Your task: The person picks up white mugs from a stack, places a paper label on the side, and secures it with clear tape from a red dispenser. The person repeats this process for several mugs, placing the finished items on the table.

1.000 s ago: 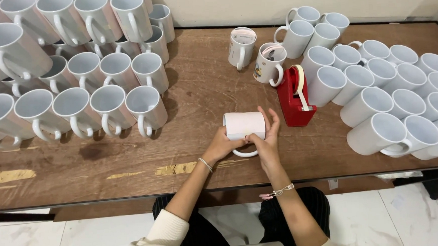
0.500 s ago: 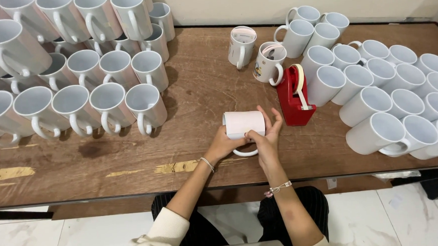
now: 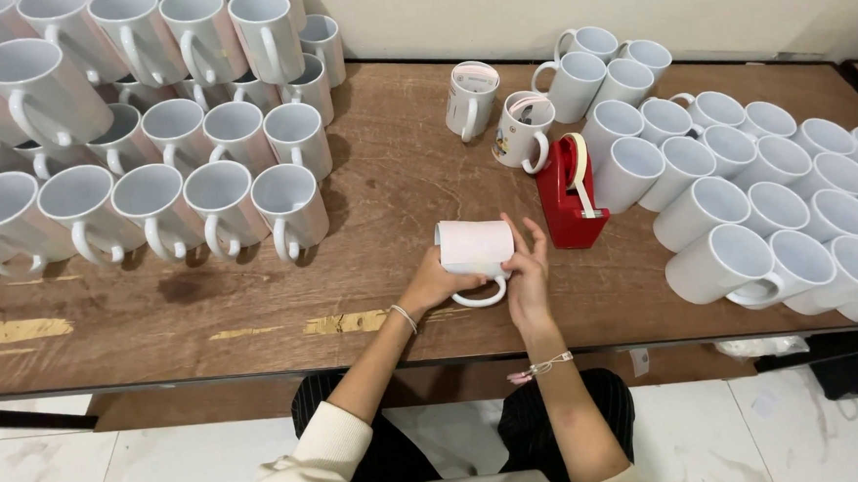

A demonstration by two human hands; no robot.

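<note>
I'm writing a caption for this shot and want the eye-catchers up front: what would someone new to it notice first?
First, the crowds of plain white ceramic mugs: upright rows at the far left and a heap lying on their sides at the right of the brown wooden table. Next, the bright red tape dispenser near the middle. Just before it, the left hand and right hand hold a paper-wrapped white mug on its side.

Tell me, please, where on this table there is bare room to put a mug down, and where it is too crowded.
Bare wood lies between the upright mugs on the left and the red tape dispenser, behind the wrapped mug held in both hands. The front table edge on the left is also free. The right side, full of lying mugs, is crowded.
</note>
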